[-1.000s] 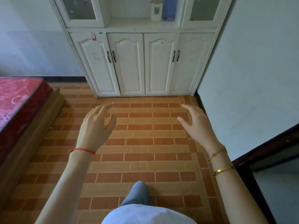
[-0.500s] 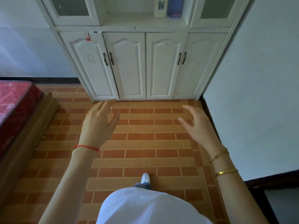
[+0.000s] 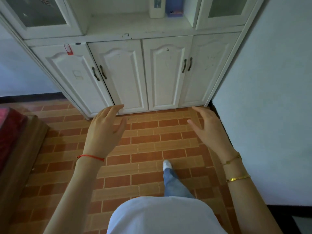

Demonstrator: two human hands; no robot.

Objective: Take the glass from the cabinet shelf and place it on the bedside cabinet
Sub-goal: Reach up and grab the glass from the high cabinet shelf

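A white cabinet (image 3: pixel 143 73) fills the top of the head view, with an open shelf (image 3: pixel 135 26) between two glass doors. On that shelf stand a whitish cup-like container (image 3: pixel 156 8) and a blue object (image 3: pixel 174 7), both cut off by the top edge; I cannot tell which is the glass. My left hand (image 3: pixel 104 132) and my right hand (image 3: pixel 211 130) hover empty over the floor, fingers spread, well below the shelf. The bedside cabinet is out of view.
A bed with a red cover (image 3: pixel 8 130) and wooden frame (image 3: pixel 22 157) lies at the left. A pale wall (image 3: pixel 270 98) closes the right side. Brick-pattern floor tiles (image 3: pixel 148 144) run between them, and my foot (image 3: pixel 167 164) is stepping forward.
I have walked closer to the cabinet, which now looks larger and nearer. Both hands stay raised and empty in front of me. The bed has slid toward the left edge.
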